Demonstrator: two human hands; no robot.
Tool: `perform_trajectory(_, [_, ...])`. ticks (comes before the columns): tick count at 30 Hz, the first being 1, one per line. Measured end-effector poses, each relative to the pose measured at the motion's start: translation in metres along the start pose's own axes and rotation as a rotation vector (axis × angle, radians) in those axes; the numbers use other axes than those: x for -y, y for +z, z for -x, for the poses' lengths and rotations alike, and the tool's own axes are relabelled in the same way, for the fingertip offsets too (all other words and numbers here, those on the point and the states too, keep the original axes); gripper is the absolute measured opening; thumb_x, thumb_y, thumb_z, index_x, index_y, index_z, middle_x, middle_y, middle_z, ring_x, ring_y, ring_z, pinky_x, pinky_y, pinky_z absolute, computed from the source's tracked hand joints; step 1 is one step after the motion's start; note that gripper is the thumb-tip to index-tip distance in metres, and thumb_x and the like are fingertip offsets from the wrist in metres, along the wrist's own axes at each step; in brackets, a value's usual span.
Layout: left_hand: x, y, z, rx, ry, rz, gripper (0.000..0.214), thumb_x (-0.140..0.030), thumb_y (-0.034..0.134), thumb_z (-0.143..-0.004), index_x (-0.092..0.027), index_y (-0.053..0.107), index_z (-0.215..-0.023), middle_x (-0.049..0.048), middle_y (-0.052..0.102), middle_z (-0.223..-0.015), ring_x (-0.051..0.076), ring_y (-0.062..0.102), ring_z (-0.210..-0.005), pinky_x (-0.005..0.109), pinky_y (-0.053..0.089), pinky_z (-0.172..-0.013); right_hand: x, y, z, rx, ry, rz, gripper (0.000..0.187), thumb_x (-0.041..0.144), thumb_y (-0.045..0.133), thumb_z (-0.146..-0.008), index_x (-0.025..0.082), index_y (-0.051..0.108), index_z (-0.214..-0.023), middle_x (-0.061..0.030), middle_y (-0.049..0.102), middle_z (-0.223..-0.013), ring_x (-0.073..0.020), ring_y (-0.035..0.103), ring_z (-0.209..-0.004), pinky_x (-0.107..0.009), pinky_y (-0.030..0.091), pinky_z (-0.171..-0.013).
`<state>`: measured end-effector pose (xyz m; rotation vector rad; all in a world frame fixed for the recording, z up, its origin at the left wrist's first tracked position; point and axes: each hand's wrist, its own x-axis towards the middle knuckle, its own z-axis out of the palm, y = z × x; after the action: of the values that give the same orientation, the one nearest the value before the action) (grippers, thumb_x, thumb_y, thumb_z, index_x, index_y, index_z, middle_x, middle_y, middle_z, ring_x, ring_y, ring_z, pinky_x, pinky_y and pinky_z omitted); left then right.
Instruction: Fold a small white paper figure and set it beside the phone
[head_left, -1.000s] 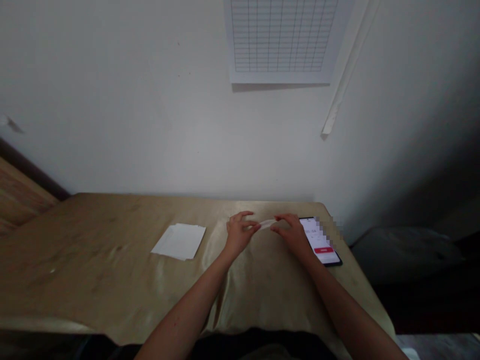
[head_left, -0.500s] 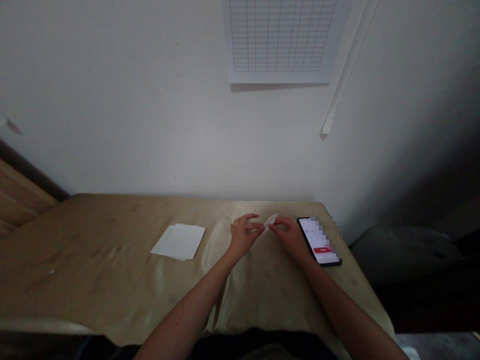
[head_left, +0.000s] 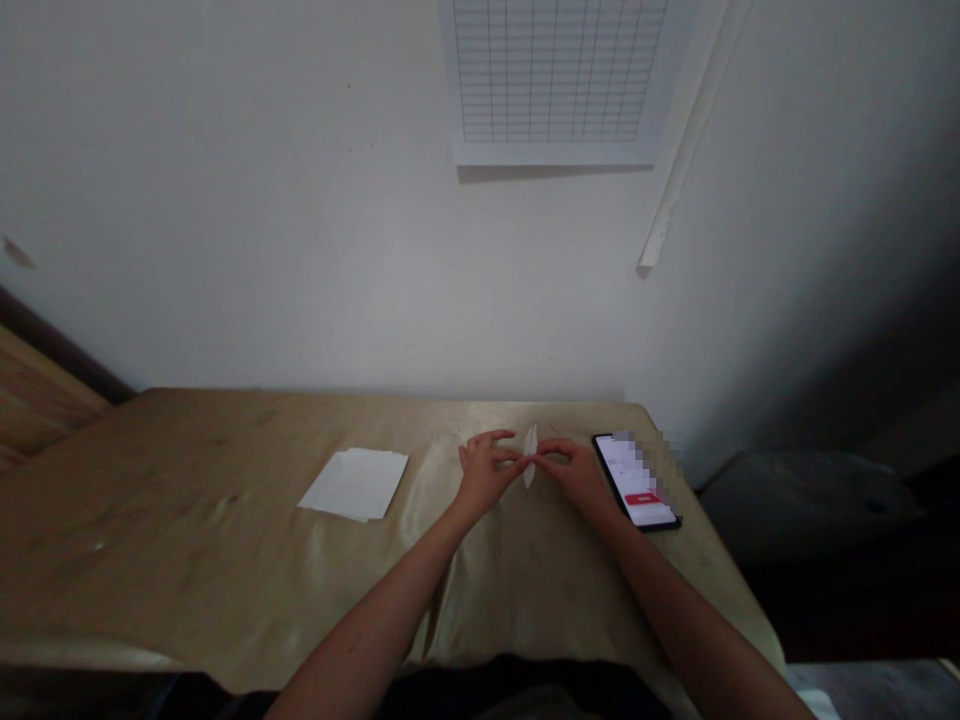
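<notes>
Between my hands is a small folded piece of white paper, standing on edge and pointed at both ends. My left hand pinches it from the left with thumb and index finger, its other fingers stretched out above. From the right, my right hand pinches the same paper between thumb and fingers. A loose stack of square white paper sheets lies on the cloth to the left of my left hand.
A phone with a lit screen lies right of my right hand. Gold cloth covers the table, which meets a white wall. A printed grid sheet hangs on the wall, beside a white strip.
The folded paper has turned from a slant to nearly upright between my fingers. My right fingers have shifted slightly left, closer to the left ones.
</notes>
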<state>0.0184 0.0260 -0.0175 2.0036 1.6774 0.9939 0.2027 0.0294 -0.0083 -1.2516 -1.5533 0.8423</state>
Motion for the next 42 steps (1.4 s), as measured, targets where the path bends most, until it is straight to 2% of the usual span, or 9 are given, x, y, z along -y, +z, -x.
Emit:
perform_trajectory(5, [-0.003, -0.003, 0.0, -0.011, -0.016, 0.016, 0.011, -0.041, 0.074, -0.084, -0.033, 0.08, -0.082, 0.0006, 0.066, -0.13, 0.028, 0.048, -0.129, 0.056, 0.026, -0.116, -0.001, 0.0, 0.001, 0.022, 0.002, -0.003, 0.028, 0.048, 0.072, -0.076, 0.021, 0.075, -0.08, -0.0064, 0.076, -0.09, -0.025, 0.068, -0.092, -0.04, 0.05, -0.091])
perform_trajectory(12, [-0.005, -0.007, 0.0, -0.073, -0.031, 0.023, 0.003, -0.034, 0.079, -0.079, -0.031, 0.079, -0.08, 0.0008, 0.065, -0.128, 0.027, 0.051, -0.127, 0.053, 0.03, -0.115, -0.013, 0.004, 0.0, 0.053, -0.05, 0.022, 0.025, 0.046, 0.069, -0.079, 0.021, 0.073, -0.08, -0.0062, 0.074, -0.091, -0.0245, 0.066, -0.091, -0.041, 0.048, -0.091])
perform_trajectory(18, [-0.004, -0.005, -0.001, -0.054, -0.018, 0.014, 0.002, -0.031, 0.079, -0.079, -0.03, 0.078, -0.078, 0.0012, 0.065, -0.129, 0.027, 0.05, -0.127, 0.053, 0.031, -0.114, -0.023, 0.006, -0.003, 0.065, -0.155, 0.14, 0.019, 0.038, 0.064, -0.084, 0.022, 0.072, -0.08, -0.0061, 0.074, -0.092, -0.0238, 0.064, -0.095, -0.041, 0.046, -0.094])
perform_trajectory(24, [-0.003, -0.003, 0.0, -0.026, -0.054, -0.021, 0.003, -0.03, 0.078, -0.08, -0.029, 0.078, -0.078, -0.0003, 0.063, -0.133, 0.027, 0.047, -0.131, 0.056, 0.025, -0.116, -0.022, 0.008, 0.0, 0.064, -0.16, 0.322, 0.012, 0.031, 0.065, -0.086, 0.022, 0.072, -0.084, -0.0074, 0.072, -0.102, -0.0251, 0.06, -0.109, -0.047, 0.033, -0.108])
perform_trajectory(28, [-0.006, -0.005, 0.0, 0.025, -0.085, -0.058, 0.004, -0.033, 0.078, -0.08, -0.03, 0.079, -0.078, -0.0003, 0.061, -0.135, 0.029, 0.044, -0.132, 0.059, 0.023, -0.116, -0.018, 0.009, 0.003, 0.059, -0.133, 0.382, 0.01, 0.031, 0.066, -0.086, 0.023, 0.072, -0.085, -0.0077, 0.069, -0.108, -0.0267, 0.057, -0.116, -0.057, 0.016, -0.116])
perform_trajectory(32, [-0.007, -0.004, 0.001, 0.056, -0.091, -0.097, 0.005, -0.036, 0.078, -0.08, -0.031, 0.079, -0.078, -0.0007, 0.061, -0.136, 0.03, 0.042, -0.133, 0.062, 0.023, -0.115, -0.016, 0.008, 0.003, 0.071, -0.11, 0.378, 0.006, 0.027, 0.066, -0.086, 0.023, 0.068, -0.088, -0.0046, 0.07, -0.102, -0.024, 0.061, -0.108, -0.06, 0.005, -0.118])
perform_trajectory(35, [-0.008, -0.003, 0.003, 0.072, -0.08, -0.128, 0.008, -0.039, 0.077, -0.081, -0.031, 0.079, -0.079, 0.0002, 0.059, -0.138, 0.03, 0.041, -0.133, 0.064, 0.02, -0.115, -0.016, 0.008, 0.003, 0.075, -0.096, 0.406, 0.01, 0.024, 0.066, -0.085, 0.022, 0.066, -0.094, -0.0038, 0.071, -0.099, -0.0228, 0.063, -0.102, -0.061, 0.005, -0.118])
perform_trajectory(42, [-0.011, 0.005, 0.009, 0.109, -0.058, -0.207, 0.019, -0.047, 0.073, -0.084, -0.029, 0.077, -0.083, 0.0041, 0.055, -0.141, 0.032, 0.039, -0.136, 0.073, 0.013, -0.114, -0.013, 0.008, 0.004, 0.124, -0.145, 0.539, 0.013, 0.019, 0.06, -0.088, 0.026, 0.071, -0.091, -0.0042, 0.073, -0.102, -0.0287, 0.052, -0.121, -0.061, 0.007, -0.116])
